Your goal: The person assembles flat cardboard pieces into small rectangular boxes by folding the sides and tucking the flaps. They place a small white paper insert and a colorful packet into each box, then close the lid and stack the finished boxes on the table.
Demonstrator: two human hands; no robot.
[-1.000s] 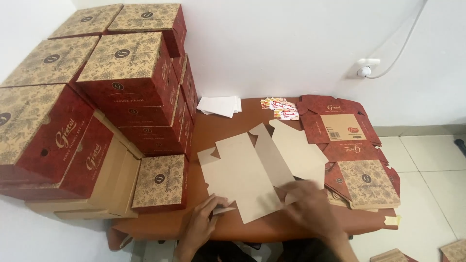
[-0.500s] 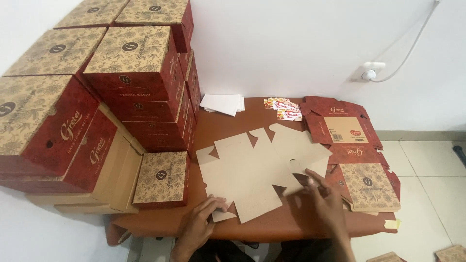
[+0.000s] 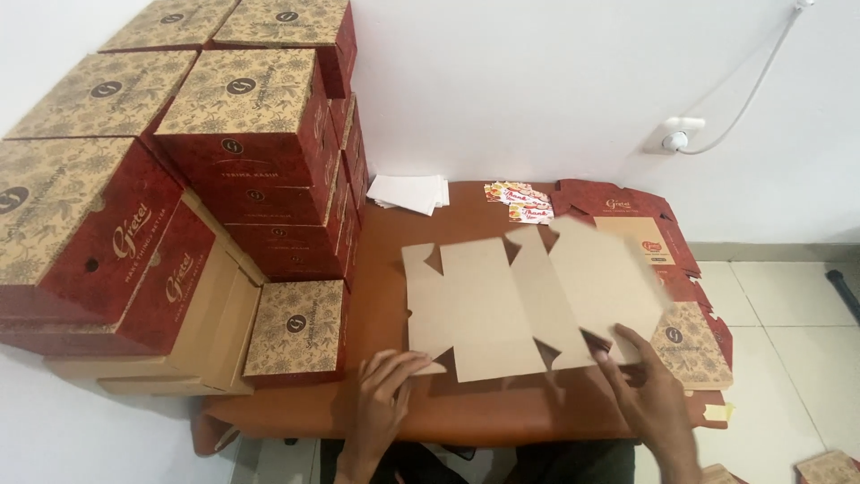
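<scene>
Head view, looking down: flat die-cut sheet of plain brown cardboard [image 3: 528, 300], notched at its folds, spread blank side up across the middle of the frame on the reddish-brown wooden table [image 3: 466, 414], likely so the panels can be reached from the near edge. Left hand [image 3: 383, 403], lower centre, fingers spread and resting open on the near left corner flap, pinning rather than clasping. Right hand [image 3: 647, 394], lower right, open too, fingertips laid on the near right edge of the sheet, nothing clasped; motion blur there, so exact finger contact hard to tell. Just beyond the right edge, partly under the sheet, a pile of flat printed carton blanks, red with tan floral panels [image 3: 663, 269], seemingly kept within easy reach as stock. Upper centre, against the white wall, a small stack of white paper sheets [image 3: 409, 192] and beside it a few small red-and-white printed packets [image 3: 520, 202], well apart from the hands. Left of the sheet, one small folded box with tan floral lid and red sides [image 3: 297, 332] standing on the table, touching a taller stack of like red-and-tan boxes [image 3: 242, 152] filling the upper left of the frame, piled out of the working space. Upper right, a white wall socket with a white cable [image 3: 676, 136].
</scene>
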